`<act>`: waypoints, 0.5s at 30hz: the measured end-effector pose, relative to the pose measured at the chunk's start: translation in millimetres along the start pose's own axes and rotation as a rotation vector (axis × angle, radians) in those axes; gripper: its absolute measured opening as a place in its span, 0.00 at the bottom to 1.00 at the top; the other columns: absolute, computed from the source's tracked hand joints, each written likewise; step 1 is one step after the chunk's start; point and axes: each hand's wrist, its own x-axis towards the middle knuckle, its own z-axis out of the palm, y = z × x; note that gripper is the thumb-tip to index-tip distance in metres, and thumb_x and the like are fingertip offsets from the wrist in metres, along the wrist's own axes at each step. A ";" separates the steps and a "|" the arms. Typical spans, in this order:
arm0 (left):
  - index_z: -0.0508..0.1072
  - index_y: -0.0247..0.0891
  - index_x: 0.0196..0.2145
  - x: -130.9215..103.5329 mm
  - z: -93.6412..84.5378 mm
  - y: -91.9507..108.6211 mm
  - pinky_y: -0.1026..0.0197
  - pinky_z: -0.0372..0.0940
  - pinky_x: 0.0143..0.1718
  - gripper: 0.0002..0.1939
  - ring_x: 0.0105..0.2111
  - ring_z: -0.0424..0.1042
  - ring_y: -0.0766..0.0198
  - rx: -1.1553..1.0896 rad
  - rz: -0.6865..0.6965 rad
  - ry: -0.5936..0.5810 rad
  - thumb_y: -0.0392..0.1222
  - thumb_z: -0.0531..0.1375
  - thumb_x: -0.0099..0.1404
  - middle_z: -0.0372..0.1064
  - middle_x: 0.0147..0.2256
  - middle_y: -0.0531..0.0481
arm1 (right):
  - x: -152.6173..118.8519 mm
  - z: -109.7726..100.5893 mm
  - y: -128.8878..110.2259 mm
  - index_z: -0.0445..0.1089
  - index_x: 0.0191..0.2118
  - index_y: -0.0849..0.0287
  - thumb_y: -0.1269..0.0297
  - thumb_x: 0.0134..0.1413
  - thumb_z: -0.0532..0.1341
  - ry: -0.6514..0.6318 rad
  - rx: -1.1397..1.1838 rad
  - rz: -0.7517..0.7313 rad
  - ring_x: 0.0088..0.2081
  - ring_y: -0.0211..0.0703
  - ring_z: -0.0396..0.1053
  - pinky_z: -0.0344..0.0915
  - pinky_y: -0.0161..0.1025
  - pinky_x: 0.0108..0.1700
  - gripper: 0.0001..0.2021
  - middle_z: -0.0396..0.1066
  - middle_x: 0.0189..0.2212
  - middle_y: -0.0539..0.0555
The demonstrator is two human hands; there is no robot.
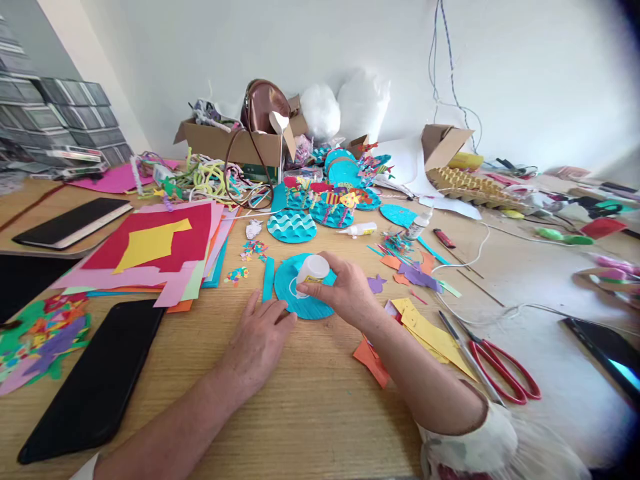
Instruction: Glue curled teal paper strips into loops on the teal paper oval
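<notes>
In my right hand [345, 287] is a white glue bottle [314, 269], tipped nozzle-down over a round blue disc [320, 308] on the table. A pale ring of glue shows on the disc's surface around the bottle's tip. My left hand [263, 333] lies flat with fingers spread, its fingertips at the disc's lower left edge. Just left of the disc lies a blue strip [268, 279]. Small coloured paper bits [237, 275] are scattered beyond that strip.
Stacked coloured paper [195, 250] and a black case [100, 380] lie to the left. Red-handled scissors [505, 370], yellow paper scraps [430, 333] and a phone [607, 353] are at right. Decorated blue discs [292, 228], a second glue bottle [361, 229] and a cardboard box [230, 143] stand further back.
</notes>
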 end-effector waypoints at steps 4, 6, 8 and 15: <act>0.72 0.38 0.37 0.6 -0.9 -0.3 0.38 0.53 0.51 0.13 0.40 0.68 0.57 -0.016 -0.005 -0.019 0.29 0.49 0.62 0.69 0.39 0.45 | -0.8 5.0 0.0 0.65 0.26 0.58 0.59 0.40 0.65 -0.055 0.016 -0.016 0.27 0.36 0.62 0.53 0.31 0.28 0.11 0.66 0.22 0.46; 0.72 0.38 0.38 0.8 -1.0 -0.5 0.38 0.53 0.51 0.13 0.40 0.68 0.57 -0.019 -0.004 -0.027 0.29 0.50 0.62 0.69 0.40 0.45 | -1.1 5.7 0.2 0.64 0.26 0.58 0.60 0.40 0.65 -0.073 0.023 -0.028 0.26 0.35 0.62 0.53 0.31 0.28 0.10 0.66 0.22 0.45; 0.72 0.38 0.38 1.1 -1.1 -0.6 0.38 0.52 0.51 0.13 0.40 0.68 0.57 -0.017 -0.002 -0.030 0.29 0.50 0.62 0.69 0.40 0.45 | -1.1 5.6 0.4 0.64 0.26 0.58 0.60 0.40 0.65 -0.054 0.019 -0.034 0.26 0.35 0.61 0.53 0.31 0.28 0.10 0.66 0.22 0.45; 0.72 0.38 0.38 1.9 -2.3 0.1 0.38 0.52 0.51 0.13 0.41 0.68 0.57 -0.028 -0.024 -0.048 0.28 0.51 0.61 0.69 0.40 0.45 | -0.1 5.8 0.7 0.64 0.26 0.59 0.61 0.39 0.66 -0.080 0.024 -0.031 0.25 0.34 0.60 0.53 0.30 0.27 0.11 0.65 0.22 0.45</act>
